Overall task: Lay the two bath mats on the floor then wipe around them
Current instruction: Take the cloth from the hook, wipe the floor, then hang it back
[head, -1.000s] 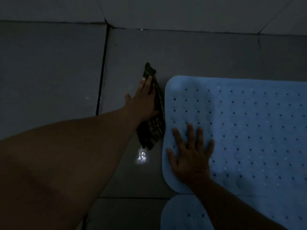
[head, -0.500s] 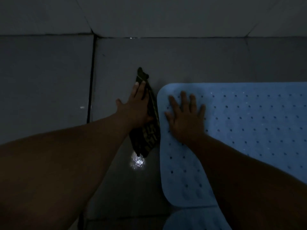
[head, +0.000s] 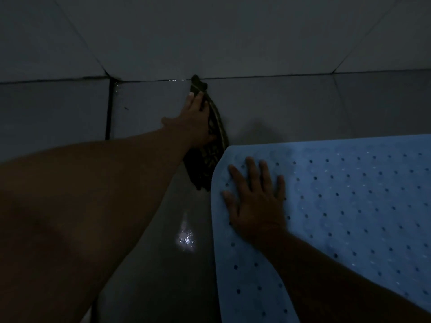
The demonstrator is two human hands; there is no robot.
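A light blue bath mat with small holes lies flat on the dim tiled floor at the right. My right hand rests palm down on its left end, fingers spread and straight. Just left of the mat's far corner a dark patterned cloth lies on the floor, its far tip touching the wall base. My left hand presses flat on the cloth with straight fingers. A second mat is not visible in this frame.
The grey tiled wall meets the floor just beyond the cloth. A dark grout line runs down the floor at the left. A bright wet glint shows on the tile between my arms.
My left hand has pushed the cloth forward along the mat's edge to the wall base. My right hand went to the mat's far corner and now lies a little nearer. The view moved forward.
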